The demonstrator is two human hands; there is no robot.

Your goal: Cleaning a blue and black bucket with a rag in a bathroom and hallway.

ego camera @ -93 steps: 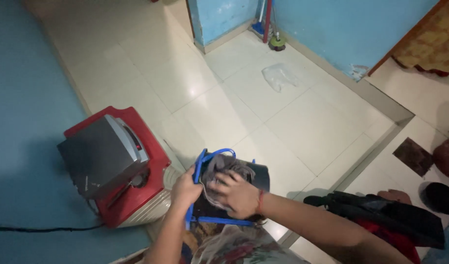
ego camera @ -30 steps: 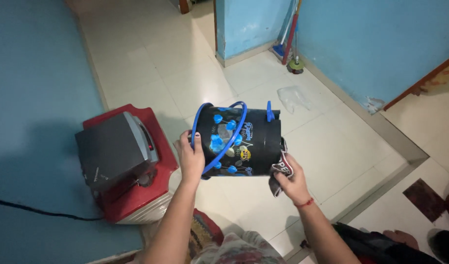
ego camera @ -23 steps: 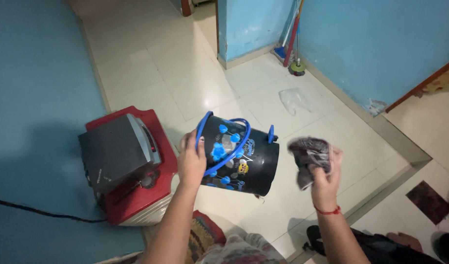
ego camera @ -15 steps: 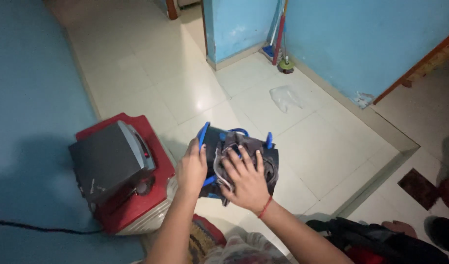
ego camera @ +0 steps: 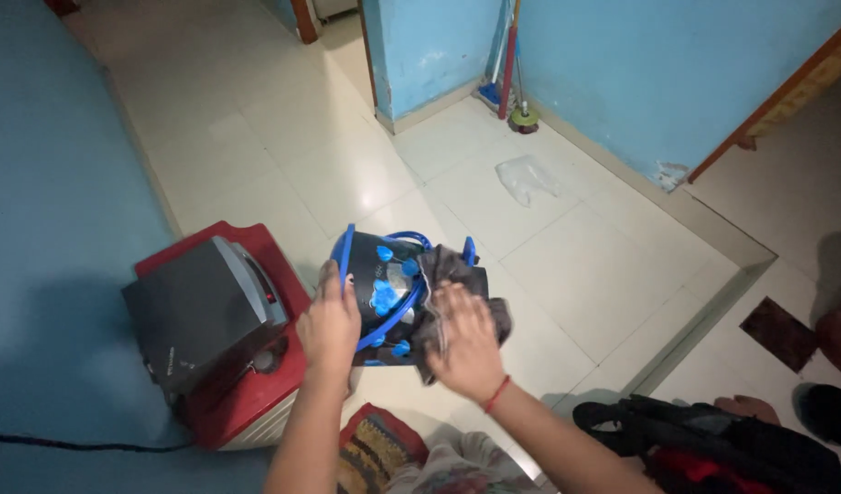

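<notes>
left hand (ego camera: 329, 327) clamps round black bucket (ego camera: 377, 285) (blue-patterned) | right hand (ego camera: 464, 343) flat on crumpled cloth (ego camera: 446, 274)

Blue walls (ego camera: 613, 64), cream tile floor (ego camera: 283, 137), dim light.

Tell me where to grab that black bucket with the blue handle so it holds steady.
Take the black plastic bucket at its blue rim, coming from the left, as the left hand does. It is tipped on its side, and the right hand presses a grey cloth over the other side.
</notes>
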